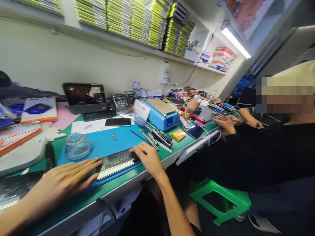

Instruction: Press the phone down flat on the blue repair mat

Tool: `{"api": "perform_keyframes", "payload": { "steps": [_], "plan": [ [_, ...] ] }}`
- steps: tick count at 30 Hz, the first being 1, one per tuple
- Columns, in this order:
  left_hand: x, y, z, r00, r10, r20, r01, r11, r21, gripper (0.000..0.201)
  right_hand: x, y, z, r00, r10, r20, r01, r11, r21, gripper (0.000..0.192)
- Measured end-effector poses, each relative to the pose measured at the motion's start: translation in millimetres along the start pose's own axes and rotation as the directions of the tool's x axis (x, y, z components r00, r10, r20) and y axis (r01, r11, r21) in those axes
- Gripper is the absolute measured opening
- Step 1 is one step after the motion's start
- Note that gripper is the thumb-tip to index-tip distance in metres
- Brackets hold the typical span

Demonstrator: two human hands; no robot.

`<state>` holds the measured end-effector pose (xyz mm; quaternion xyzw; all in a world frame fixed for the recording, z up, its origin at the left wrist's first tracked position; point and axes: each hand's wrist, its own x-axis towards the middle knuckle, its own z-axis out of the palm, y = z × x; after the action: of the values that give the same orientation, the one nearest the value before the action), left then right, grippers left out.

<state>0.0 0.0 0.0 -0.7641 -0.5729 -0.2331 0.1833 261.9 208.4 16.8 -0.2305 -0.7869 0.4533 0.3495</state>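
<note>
The phone (115,163) lies flat on the blue mat (108,141) at the bench's front edge, left hand (71,178) released flat against its end, right hand (147,158) pressing its other end with loose fingers. An uneven push could slide it off the edge, or knock the glass jar (77,146) just behind.

Bare forearms, no sleeves, unadorned fingers (85,164)

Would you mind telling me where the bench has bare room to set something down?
The blue mat is bare between the glass jar, the black phone and the tools. The left hand and right hand press the flat device at its front edge. Right of the blue machine it is crowded.
</note>
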Motion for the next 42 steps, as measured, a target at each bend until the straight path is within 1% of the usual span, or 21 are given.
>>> {"api": "perform_keyframes", "payload": {
  "steps": [2,4,6,8,14,17,21,27,30,36,42],
  "plan": [
    [10,3,-3.9,0.996,0.086,-0.006,-0.085,0.992,0.098,0.038,2,0,-1,1.000,-0.001,0.009,0.001,1.000,-0.001,0.027],
    [19,6,-6.3,0.993,0.113,-0.028,-0.108,0.984,0.144,0.037,3,0,-2,1.000,-0.002,0.012,0.003,1.000,-0.019,0.025],
    [23,8,-7.6,0.996,0.081,-0.044,-0.075,0.989,0.129,0.037,3,0,-1,1.000,0.007,0.020,-0.006,0.999,-0.048,0.026],
    [22,8,-7.8,0.998,0.051,-0.044,-0.046,0.993,0.106,0.037,3,-1,-1,0.999,0.029,0.046,-0.026,0.996,-0.080,0.031],
    [16,5,-6.1,1.000,0.022,-0.017,-0.020,0.997,0.078,0.038,6,-5,-9,0.979,0.094,0.182,-0.071,0.989,-0.130,0.056],
    [18,6,-6.2,1.000,0.015,-0.014,-0.014,0.994,0.106,0.038,8,-6,-13,0.970,0.126,0.206,-0.100,0.986,-0.131,0.057],
    [20,9,-7.2,1.000,0.018,0.004,-0.018,0.990,0.140,0.039,8,-8,-14,0.968,0.160,0.191,-0.138,0.983,-0.125,0.051],
    [21,11,-9.2,0.999,0.014,0.030,-0.018,0.988,0.155,0.038,7,-11,-15,0.964,0.193,0.184,-0.180,0.980,-0.087,0.057],
    [21,12,-8.8,0.999,-0.036,0.039,0.031,0.991,0.134,0.041,8,-9,-16,0.961,0.196,0.194,-0.183,0.980,-0.084,0.059],
    [19,12,-7.1,0.979,-0.184,0.090,0.176,0.980,0.093,0.061,10,-3,-17,0.961,0.184,0.209,-0.170,0.982,-0.082,0.069],
    [19,13,-4.4,0.952,-0.262,0.160,0.263,0.965,0.015,0.062,11,0,-17,0.957,0.173,0.231,-0.159,0.984,-0.079,0.069]
  ]
}}
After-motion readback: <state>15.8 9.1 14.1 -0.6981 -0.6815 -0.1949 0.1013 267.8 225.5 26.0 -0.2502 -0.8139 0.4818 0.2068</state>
